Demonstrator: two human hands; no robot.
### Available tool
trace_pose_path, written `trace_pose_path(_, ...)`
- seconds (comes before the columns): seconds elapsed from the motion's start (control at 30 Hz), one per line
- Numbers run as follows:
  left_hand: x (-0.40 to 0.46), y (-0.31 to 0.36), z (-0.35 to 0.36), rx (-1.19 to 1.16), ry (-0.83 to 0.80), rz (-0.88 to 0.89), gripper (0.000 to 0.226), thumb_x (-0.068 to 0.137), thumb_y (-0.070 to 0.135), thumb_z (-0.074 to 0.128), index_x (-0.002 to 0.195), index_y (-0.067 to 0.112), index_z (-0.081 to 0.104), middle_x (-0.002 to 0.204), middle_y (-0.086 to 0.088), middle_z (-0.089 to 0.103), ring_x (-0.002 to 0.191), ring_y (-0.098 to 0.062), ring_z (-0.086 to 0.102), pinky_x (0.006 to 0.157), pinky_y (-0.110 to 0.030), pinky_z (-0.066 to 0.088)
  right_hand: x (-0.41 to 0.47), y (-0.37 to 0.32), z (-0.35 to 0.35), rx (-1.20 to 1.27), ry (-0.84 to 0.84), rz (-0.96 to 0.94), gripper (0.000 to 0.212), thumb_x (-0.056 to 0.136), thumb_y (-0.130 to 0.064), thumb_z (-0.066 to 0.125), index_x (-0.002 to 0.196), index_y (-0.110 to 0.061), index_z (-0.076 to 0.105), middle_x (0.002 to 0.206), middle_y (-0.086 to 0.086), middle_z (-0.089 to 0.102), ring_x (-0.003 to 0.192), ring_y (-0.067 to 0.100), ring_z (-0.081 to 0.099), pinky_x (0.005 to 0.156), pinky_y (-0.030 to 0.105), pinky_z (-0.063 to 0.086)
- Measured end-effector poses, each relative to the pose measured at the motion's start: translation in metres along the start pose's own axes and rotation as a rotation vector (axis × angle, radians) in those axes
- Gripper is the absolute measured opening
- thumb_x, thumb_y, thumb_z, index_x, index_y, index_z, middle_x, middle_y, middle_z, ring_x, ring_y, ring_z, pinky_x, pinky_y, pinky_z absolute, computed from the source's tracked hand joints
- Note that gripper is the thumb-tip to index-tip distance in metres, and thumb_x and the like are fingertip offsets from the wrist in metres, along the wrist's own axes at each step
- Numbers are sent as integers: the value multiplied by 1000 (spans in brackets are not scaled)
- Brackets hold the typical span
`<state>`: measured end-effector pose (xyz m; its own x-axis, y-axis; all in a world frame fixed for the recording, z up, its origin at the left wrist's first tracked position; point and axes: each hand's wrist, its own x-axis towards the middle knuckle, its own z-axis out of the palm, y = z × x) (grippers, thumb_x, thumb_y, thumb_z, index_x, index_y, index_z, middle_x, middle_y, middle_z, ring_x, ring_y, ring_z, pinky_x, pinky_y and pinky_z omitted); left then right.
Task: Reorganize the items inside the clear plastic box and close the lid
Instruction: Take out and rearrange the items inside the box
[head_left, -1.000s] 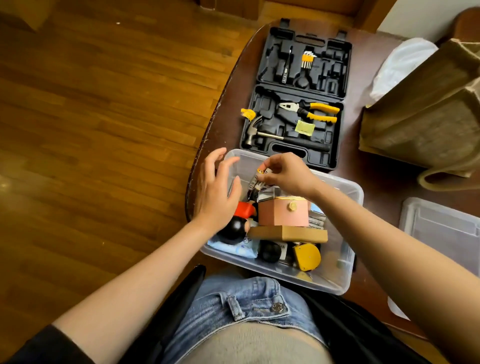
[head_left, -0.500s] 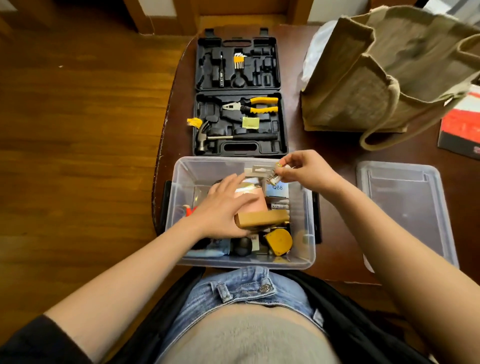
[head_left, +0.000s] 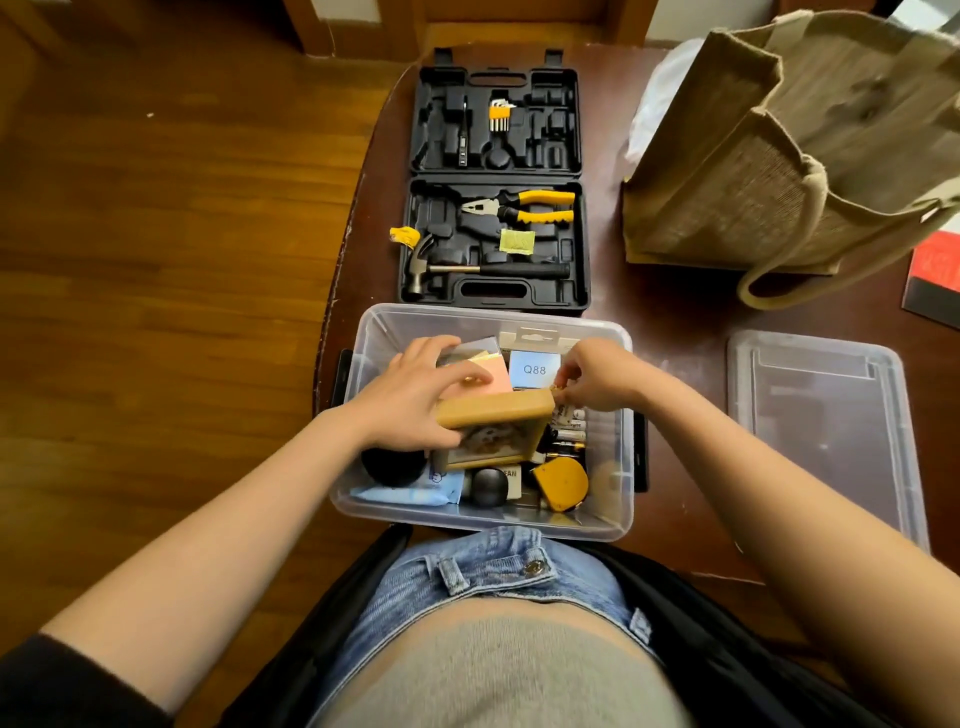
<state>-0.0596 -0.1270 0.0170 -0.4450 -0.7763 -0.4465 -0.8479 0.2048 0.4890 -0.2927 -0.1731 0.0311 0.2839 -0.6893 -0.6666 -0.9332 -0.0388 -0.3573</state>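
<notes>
Fingers of our left hand (head_left: 415, 400) are curling around the left end of a tan box (head_left: 496, 410), with the thumb under it and the other fingers on top. Our right hand (head_left: 597, 379) is sitting at the right end of that tan box, and its fingertips (head_left: 563, 387) are pinching something small and shiny; we cannot tell what it is. Both hands are reaching into the clear box (head_left: 483, 514), which is sitting on the brown table (head_left: 675, 322) right in front of us, touching the near edge. The tan box is lying tilted on top of the other things. Behind it we are seeing a pink box (head_left: 493, 374) and a blue card (head_left: 535, 369) that says Q88. Under the right hand some batteries (head_left: 571, 426) are lying in a heap. Near the front wall a yellow tape measure (head_left: 561, 483), a black ball (head_left: 488, 486) and a light blue pack (head_left: 415, 486) are lying side by side. The lid (head_left: 826, 431) is lying flat on the table to the right, well apart from the clear box. A black tool case (head_left: 496, 182) is lying open just behind the clear box, holding pliers (head_left: 519, 208) and a hammer (head_left: 467, 270). A brown bag (head_left: 779, 156) is standing on the far right of the table.
</notes>
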Motion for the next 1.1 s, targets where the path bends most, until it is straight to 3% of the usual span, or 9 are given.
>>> trace_pose_path(0.1, -1, -4, -5, -41, -43, -29, 68, 73, 30, 72, 133, 45, 43, 155, -1, 12, 142, -19, 5, 113, -50, 14, 4, -3, 3, -46, 33, -9, 22, 89, -21, 64, 94, -2, 73, 79, 10, 65, 62, 13, 47, 50, 19, 34)
trace_pose_path(0.17, 1, -2, -6, -39, -77, -31, 69, 75, 29, 71, 134, 47, 41, 157, -1, 8, 144, -19, 3, 114, -51, 13, 6, -2, 3, -133, 50, 19, 20, 87, -15, 63, 92, 3, 71, 89, 18, 69, 68, 18, 49, 57, 25, 39)
trace_pose_path(0.27, 4, 1, -4, -25, -81, -36, 70, 76, 28, 71, 135, 47, 40, 158, -1, 4, 144, -19, 0, 114, -51, 9, 6, 1, 7, -330, 125, 39, 8, 84, 1, 55, 83, -2, 63, 87, 16, 64, 74, 25, 56, 61, 28, 41)
trace_pose_path(0.37, 4, 1, -1, -49, -67, -41, 70, 76, 26, 70, 135, 46, 40, 158, 0, 3, 144, -17, -3, 114, -52, 9, 6, 0, 17, -459, 146, 31, 16, 82, 11, 49, 83, -2, 58, 90, 13, 60, 89, 29, 63, 61, 29, 41)
trace_pose_path(0.47, 2, -1, 3, -68, -54, -43, 70, 76, 26, 70, 136, 47, 39, 159, 2, 2, 145, -16, -5, 115, -53, 10, 10, 0, 29, -543, 162, -8, 23, 81, 11, 50, 95, -2, 64, 99, 14, 64, 89, 30, 63, 60, 30, 40)
trace_pose_path(0.8, 0, -10, 15, -130, 1, -31, 68, 78, 28, 69, 134, 51, 38, 159, 8, -1, 144, -11, -10, 115, -55, 8, 13, 6, 40, -491, 183, -17, 22, 76, 12, 53, 87, -2, 67, 93, 15, 65, 84, 31, 63, 58, 31, 39)
trace_pose_path(0.87, 0, -10, 16, -145, 9, -30, 68, 78, 28, 69, 134, 50, 39, 159, 8, -1, 144, -11, -9, 115, -55, 8, 13, 8, 42, -499, 203, -14, 17, 74, 13, 53, 69, -2, 58, 83, 15, 60, 76, 31, 59, 57, 31, 39)
trace_pose_path(0.93, -1, -10, 16, -162, 18, -31, 68, 78, 27, 70, 134, 50, 39, 159, 7, -1, 144, -11, -9, 116, -54, 8, 15, 9, 45, -504, 238, -6, 29, 73, 13, 53, 56, -6, 39, 75, 10, 51, 68, 28, 51, 55, 31, 37)
trace_pose_path(1.1, -2, -11, 19, -198, 36, -35, 66, 78, 26, 70, 134, 49, 41, 159, 8, -1, 145, -11, -9, 116, -55, 9, 17, 9, 50, -478, 283, -2, 23, 74, 10, 52, 68, -11, 46, 73, 8, 48, 69, 29, 56, 54, 31, 36)
